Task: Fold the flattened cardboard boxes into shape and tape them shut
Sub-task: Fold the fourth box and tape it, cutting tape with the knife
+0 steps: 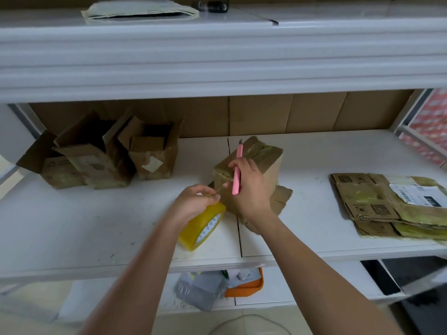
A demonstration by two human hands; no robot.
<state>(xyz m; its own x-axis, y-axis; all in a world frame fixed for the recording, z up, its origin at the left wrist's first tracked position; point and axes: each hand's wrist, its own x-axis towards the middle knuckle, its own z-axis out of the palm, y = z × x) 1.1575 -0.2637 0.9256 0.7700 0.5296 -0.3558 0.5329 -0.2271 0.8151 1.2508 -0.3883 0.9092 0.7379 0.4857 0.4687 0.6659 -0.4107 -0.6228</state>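
Left hand (pixel 194 201) curled over the yellow tape roll (pixel 203 226), pinching its end; right hand (pixel 251 187) gripped a pink knife (pixel 237 170) upright against the taped box (pixel 251 175).

No text can be read with certainty. On the flattened boxes (pixel 377 204) at the right edge of the shelf (pixel 96 226), a white shipping label (pixel 418 193) carries a barcode and a dark strip with digits, possibly "010", too blurred to confirm. Square code-like prints are seen on the cardboard beside it. A pattern of small triangles is printed inside the yellow tape roll (pixel 205 228); no words are legible there.
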